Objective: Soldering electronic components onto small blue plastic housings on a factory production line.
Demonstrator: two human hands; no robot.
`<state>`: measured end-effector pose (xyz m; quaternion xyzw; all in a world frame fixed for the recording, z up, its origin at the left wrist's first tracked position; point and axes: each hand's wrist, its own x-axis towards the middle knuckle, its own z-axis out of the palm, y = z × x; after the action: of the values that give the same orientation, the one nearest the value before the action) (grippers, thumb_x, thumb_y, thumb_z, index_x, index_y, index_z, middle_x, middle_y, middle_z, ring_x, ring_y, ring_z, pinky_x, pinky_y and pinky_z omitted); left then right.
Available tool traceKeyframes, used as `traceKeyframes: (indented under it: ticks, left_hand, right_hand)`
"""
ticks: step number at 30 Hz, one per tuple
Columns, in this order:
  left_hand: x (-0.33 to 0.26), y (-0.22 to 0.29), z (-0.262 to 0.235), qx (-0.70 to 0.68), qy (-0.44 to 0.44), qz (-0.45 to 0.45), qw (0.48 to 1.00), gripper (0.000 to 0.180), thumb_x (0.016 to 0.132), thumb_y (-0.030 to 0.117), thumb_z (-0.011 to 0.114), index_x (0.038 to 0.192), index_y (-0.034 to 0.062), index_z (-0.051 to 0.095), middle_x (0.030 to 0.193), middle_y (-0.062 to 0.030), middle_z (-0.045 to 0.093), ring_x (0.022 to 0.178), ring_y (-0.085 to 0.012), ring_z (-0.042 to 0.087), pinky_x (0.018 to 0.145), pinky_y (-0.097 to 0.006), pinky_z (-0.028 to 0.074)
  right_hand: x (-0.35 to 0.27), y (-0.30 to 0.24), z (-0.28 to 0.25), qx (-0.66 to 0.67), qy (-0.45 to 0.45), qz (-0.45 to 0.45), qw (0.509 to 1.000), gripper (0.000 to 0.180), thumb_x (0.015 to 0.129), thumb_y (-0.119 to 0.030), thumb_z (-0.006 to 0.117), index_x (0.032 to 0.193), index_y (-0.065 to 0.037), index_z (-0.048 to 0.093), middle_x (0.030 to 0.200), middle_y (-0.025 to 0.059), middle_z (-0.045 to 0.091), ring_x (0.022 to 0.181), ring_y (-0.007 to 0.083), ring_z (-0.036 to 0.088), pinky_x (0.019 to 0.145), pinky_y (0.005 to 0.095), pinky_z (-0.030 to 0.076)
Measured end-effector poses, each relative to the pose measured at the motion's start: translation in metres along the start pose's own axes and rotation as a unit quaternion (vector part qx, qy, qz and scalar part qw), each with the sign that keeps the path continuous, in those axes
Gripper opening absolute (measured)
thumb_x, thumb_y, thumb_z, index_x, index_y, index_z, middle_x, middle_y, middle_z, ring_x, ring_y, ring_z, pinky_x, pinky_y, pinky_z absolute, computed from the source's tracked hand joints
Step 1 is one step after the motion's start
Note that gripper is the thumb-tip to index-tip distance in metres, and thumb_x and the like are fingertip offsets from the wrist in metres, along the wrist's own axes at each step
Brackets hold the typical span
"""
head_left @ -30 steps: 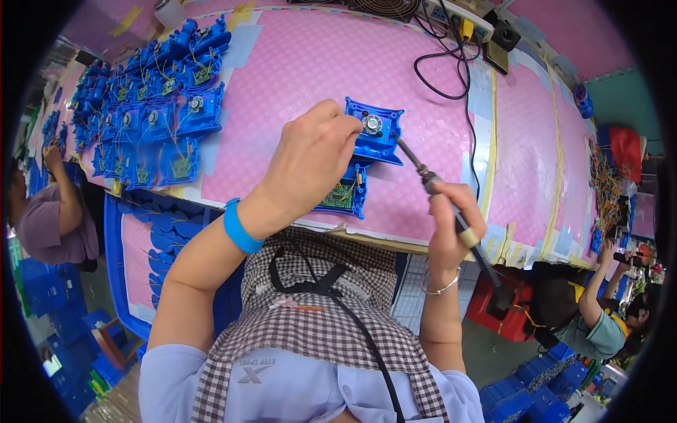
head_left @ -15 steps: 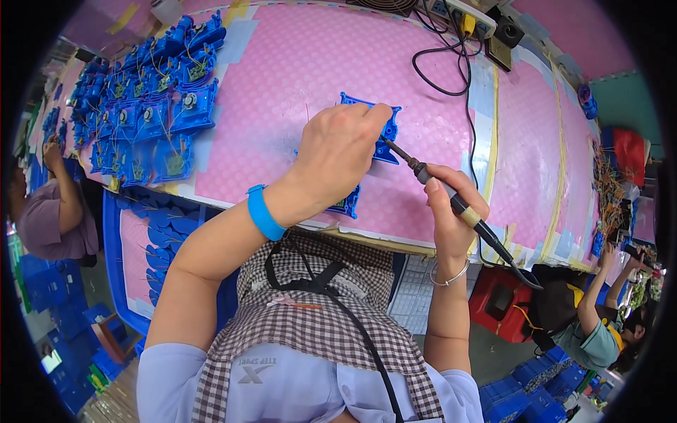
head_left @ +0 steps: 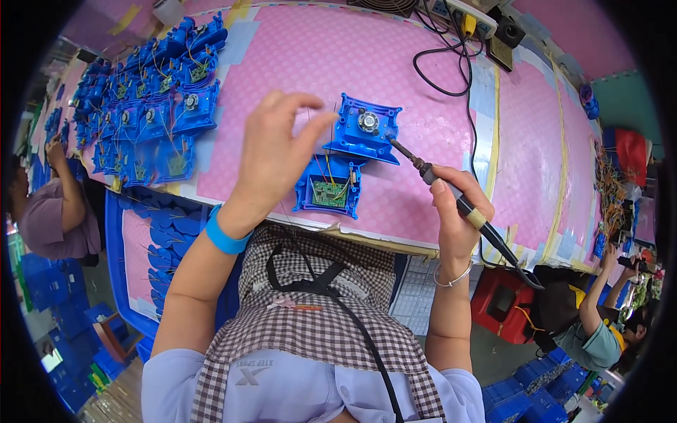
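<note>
At twelve o'clock we count two blue housings (head_left: 358, 144), one speaker (head_left: 368, 122) and one green board (head_left: 328, 195); toward three, one soldering iron (head_left: 427, 173); toward nine, one wristband (head_left: 224, 235).

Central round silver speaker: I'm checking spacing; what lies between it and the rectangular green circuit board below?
Head view shows the upper blue plastic housing, then thin yellow wires over the lower blue housing.

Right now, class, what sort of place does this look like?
Probably an electronics assembly workshop: the right hand holds a soldering iron, a green circuit board sits in a blue housing, and similar blue parts lie in rows nearby.
</note>
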<state>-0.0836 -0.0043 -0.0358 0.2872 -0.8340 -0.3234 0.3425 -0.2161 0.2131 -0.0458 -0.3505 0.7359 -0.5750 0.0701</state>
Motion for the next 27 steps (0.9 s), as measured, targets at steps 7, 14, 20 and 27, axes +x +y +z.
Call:
traceKeyframes:
  ticks: [7,14,20,27]
  left_hand:
    - [-0.003,0.010,0.015,0.045,-0.075,0.057,0.994,0.015,0.076,0.012,0.076,0.087,0.0025,0.070,0.078,-0.0111,0.064,0.069,-0.0220,0.060,0.059,-0.033,0.045]
    - [-0.001,0.011,0.017,-0.020,-0.065,0.010,0.998,0.009,0.079,0.008,0.072,0.085,0.0027,0.070,0.080,-0.0095,0.069,0.064,-0.0215,0.062,0.059,-0.034,0.047]
    - [-0.005,0.013,0.029,0.009,-0.151,0.092,0.984,0.008,0.078,0.008,0.071,0.083,0.0020,0.070,0.075,-0.0118,0.066,0.067,-0.0271,0.063,0.060,-0.037,0.048]
    - [0.000,0.017,0.035,0.045,-0.204,0.080,0.975,0.009,0.079,0.010,0.065,0.080,0.0019,0.070,0.076,-0.0158,0.064,0.076,-0.0342,0.063,0.070,-0.046,0.049]
  right_hand:
    - [-0.004,0.000,0.003,0.003,0.009,0.008,1.000,0.017,0.083,-0.001,0.063,0.098,0.004,0.069,0.081,0.0066,0.064,0.067,0.0097,0.056,0.059,0.0216,0.042]
    - [-0.004,0.001,0.003,0.003,0.008,0.006,1.000,0.017,0.083,-0.002,0.064,0.098,0.004,0.069,0.080,0.0056,0.064,0.066,0.0090,0.056,0.059,0.0210,0.042]
    - [-0.004,0.002,0.004,0.004,0.002,0.014,1.000,0.017,0.083,-0.002,0.064,0.098,0.003,0.069,0.081,0.0058,0.064,0.067,0.0089,0.057,0.059,0.0207,0.042]
    - [-0.005,0.001,0.001,0.014,0.016,0.008,1.000,0.017,0.084,0.000,0.063,0.099,0.004,0.069,0.083,0.0067,0.064,0.067,0.0093,0.058,0.058,0.0205,0.043]
